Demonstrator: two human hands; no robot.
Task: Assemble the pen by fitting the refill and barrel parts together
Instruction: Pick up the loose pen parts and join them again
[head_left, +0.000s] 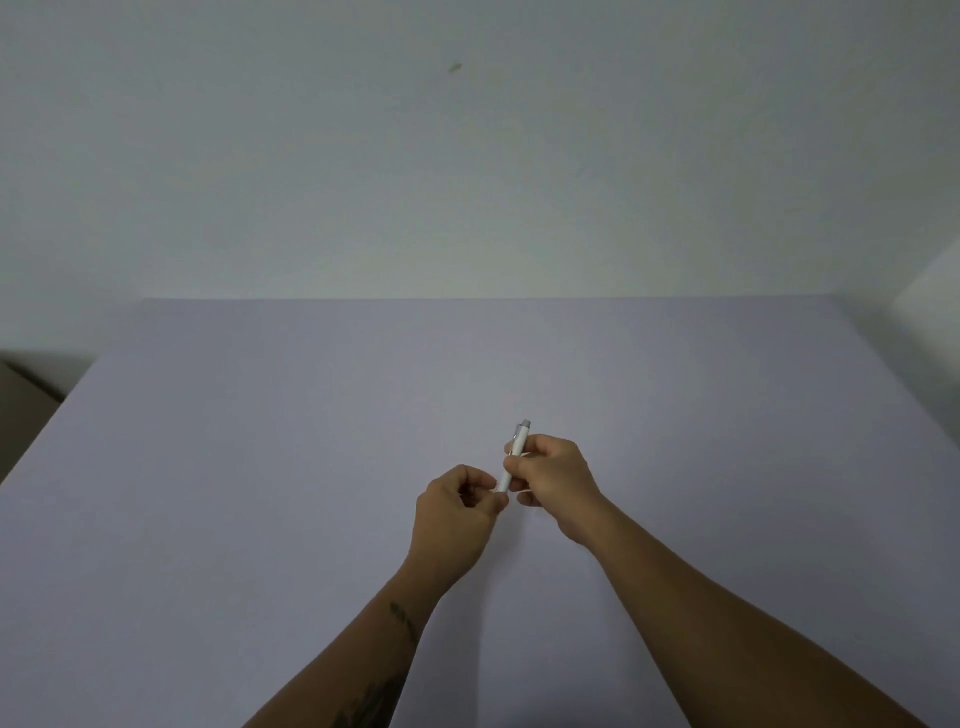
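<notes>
Overhead, a pale lilac table (260, 493) fills the lower view, bare around the hands, meeting a plain whitish wall (467, 156) that carries one small dark mark. Above the table's middle, the right hand (556, 478) has its fingers clamped around a white pen barrel (511, 460), tilted with its grey clicker end pointing away. The left hand (457, 512) pinches thumb and fingertips at the barrel's lower end; what it holds is too small to tell.
</notes>
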